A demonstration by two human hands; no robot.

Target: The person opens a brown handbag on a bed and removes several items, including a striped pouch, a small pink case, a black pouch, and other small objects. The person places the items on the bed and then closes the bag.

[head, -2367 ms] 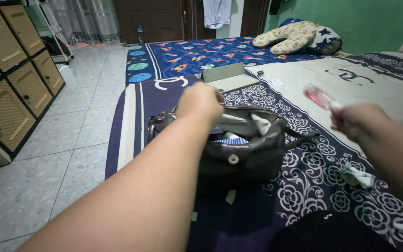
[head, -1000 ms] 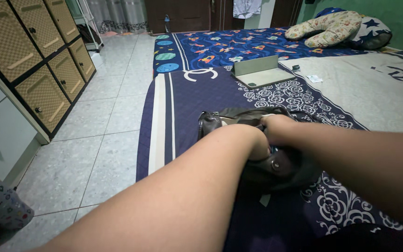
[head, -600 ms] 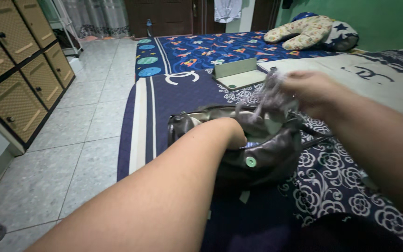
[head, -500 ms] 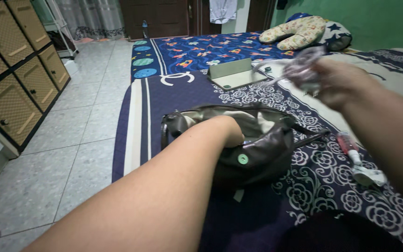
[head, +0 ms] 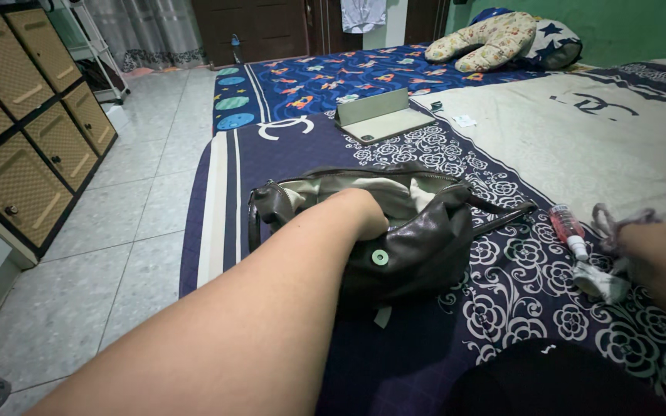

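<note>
There was one dark handbag (head: 395,231) near the bed's left edge, and one pink bottle (head: 566,229) lay to its right. One folded tablet case (head: 383,117) sat farther up the bed, with one curved pillow (head: 487,38) at the far corner. Two hands showed: left (head: 360,216), right (head: 657,246).

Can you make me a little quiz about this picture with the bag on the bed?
1. True or false: the left hand is at the open top of the dark handbag.
2. What colour is the small bottle lying on the patterned blanket?
3. Which is nearest the right hand: A the tablet case, B the grey cord, C the drawers?

Key: 1 true. 2 pink. 3 B.
</note>
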